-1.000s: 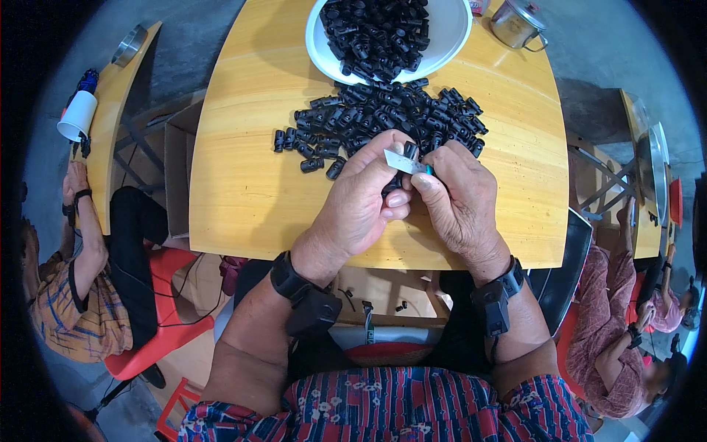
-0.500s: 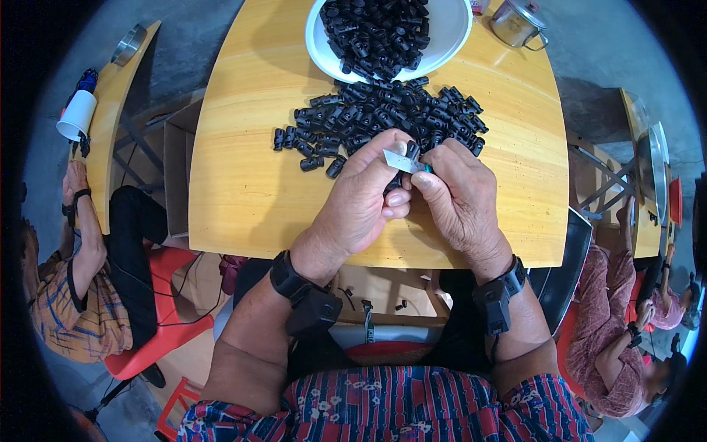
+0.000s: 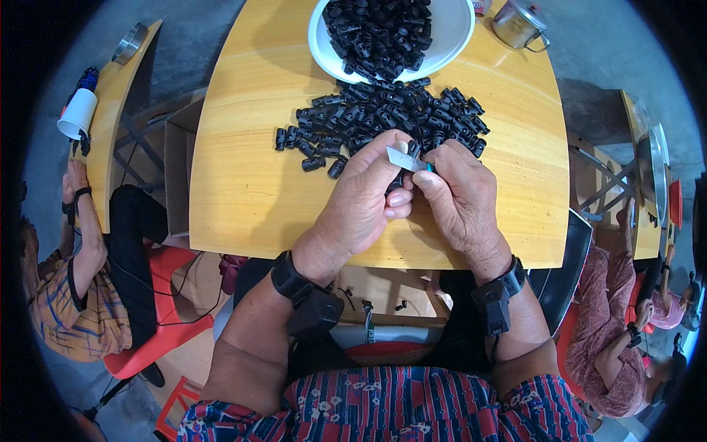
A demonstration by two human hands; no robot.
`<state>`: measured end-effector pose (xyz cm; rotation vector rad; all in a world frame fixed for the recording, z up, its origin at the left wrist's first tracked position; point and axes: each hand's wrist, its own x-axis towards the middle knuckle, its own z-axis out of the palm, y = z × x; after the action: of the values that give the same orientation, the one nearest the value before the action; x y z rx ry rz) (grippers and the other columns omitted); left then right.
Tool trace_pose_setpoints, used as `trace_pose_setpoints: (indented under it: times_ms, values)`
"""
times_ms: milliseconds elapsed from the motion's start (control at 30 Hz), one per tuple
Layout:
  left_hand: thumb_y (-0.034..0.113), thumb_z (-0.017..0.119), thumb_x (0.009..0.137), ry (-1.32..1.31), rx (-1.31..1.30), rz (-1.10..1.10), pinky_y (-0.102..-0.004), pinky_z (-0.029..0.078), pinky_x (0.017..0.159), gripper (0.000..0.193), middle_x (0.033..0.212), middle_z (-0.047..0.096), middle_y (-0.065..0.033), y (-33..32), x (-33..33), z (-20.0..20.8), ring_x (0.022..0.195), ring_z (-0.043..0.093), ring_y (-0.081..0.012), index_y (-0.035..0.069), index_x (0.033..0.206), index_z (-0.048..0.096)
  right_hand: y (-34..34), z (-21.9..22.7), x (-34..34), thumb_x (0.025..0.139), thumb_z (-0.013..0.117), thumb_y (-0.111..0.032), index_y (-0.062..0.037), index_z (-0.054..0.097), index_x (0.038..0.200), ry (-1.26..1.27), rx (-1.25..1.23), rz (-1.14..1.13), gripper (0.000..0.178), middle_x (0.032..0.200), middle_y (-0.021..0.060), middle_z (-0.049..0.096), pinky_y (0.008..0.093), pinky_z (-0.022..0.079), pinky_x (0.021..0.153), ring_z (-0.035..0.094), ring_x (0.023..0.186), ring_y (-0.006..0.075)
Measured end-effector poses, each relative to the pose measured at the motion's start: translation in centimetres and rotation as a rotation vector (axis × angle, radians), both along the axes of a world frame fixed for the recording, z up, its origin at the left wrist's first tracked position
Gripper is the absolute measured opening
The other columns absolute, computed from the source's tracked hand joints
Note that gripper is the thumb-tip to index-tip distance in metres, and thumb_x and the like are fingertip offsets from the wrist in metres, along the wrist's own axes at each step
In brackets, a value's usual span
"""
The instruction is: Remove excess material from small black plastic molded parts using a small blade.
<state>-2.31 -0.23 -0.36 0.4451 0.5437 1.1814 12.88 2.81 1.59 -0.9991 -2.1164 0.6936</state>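
My left hand [image 3: 362,193] is closed around a small black plastic cord lock [image 3: 412,149], most of it hidden by the fingers. In my right hand [image 3: 462,188] is a craft knife [image 3: 404,159], pinched between thumb and fingers; a bit of green handle shows. Its bare blade points left and lies against or just in front of the cord lock, beside my left thumb. Just beyond both hands spreads a loose pile of similar black cord locks [image 3: 368,118] on the wooden table [image 3: 243,184].
A white bowl [image 3: 464,37] heaped with black pieces stands at the far side. A lidded metal mug [image 3: 515,28] is at the far right. People sit at side tables left and right; a white cup [image 3: 77,114] is on the left one. Small black bits lie below the table edge.
Almost nothing differs. Both hands hold the same pose with the knife at the cord lock, and the view has shifted very slightly.
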Motion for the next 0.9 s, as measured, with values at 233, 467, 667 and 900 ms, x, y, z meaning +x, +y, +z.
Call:
trace_pose_setpoints:
  times_ms: [233, 467, 667, 900]
  values:
    - [0.027, 0.047, 0.097, -0.018, -0.016, -0.010, -0.0138, 0.029, 0.048, 0.013, 0.077, 0.043, 0.0022, -0.02, -0.03, -0.10, 0.060, 0.036, -0.0018, 0.014, 0.097, 0.047, -0.08, 0.05, -0.08, 0.085, 0.061, -0.026, -0.0052, 0.056, 0.078, -0.023, -0.001, -0.005, 0.022, 0.071, 0.0110, 0.050, 0.0369, 0.045, 0.057, 0.055, 0.065, 0.0295]
    - [0.021, 0.044, 0.098, -0.088, -0.017, -0.008, -0.0141, 0.032, 0.054, 0.012, 0.084, 0.050, 0.0034, -0.12, -0.15, -0.55, 0.064, 0.037, -0.0008, 0.011, 0.099, 0.051, -0.14, 0.21, -0.21, 0.085, 0.061, -0.025, -0.0048, 0.055, 0.078, -0.035, -0.015, -0.018, 0.022, 0.071, 0.0114, 0.050, 0.0370, 0.045, 0.058, 0.054, 0.066, 0.0297]
    - [0.019, 0.044, 0.098, -0.118, 0.008, -0.010, -0.0149, 0.033, 0.054, 0.012, 0.085, 0.051, 0.0032, -0.09, -0.18, -0.50, 0.064, 0.037, -0.0015, 0.011, 0.102, 0.052, -0.19, -0.14, -0.36, 0.085, 0.061, -0.021, -0.0044, 0.054, 0.077, 0.010, -0.016, -0.019, 0.019, 0.070, 0.0128, 0.049, 0.0380, 0.043, 0.057, 0.053, 0.065, 0.0311]
    - [0.022, 0.044, 0.099, -0.048, -0.045, 0.034, -0.0146, 0.032, 0.052, 0.012, 0.081, 0.048, 0.0026, -0.06, 0.22, -0.14, 0.062, 0.037, -0.0018, 0.012, 0.102, 0.050, -0.31, -0.24, -0.67, 0.084, 0.060, -0.019, -0.0040, 0.054, 0.074, 0.043, -0.036, -0.042, 0.019, 0.068, 0.0133, 0.050, 0.0388, 0.043, 0.057, 0.053, 0.064, 0.0313]
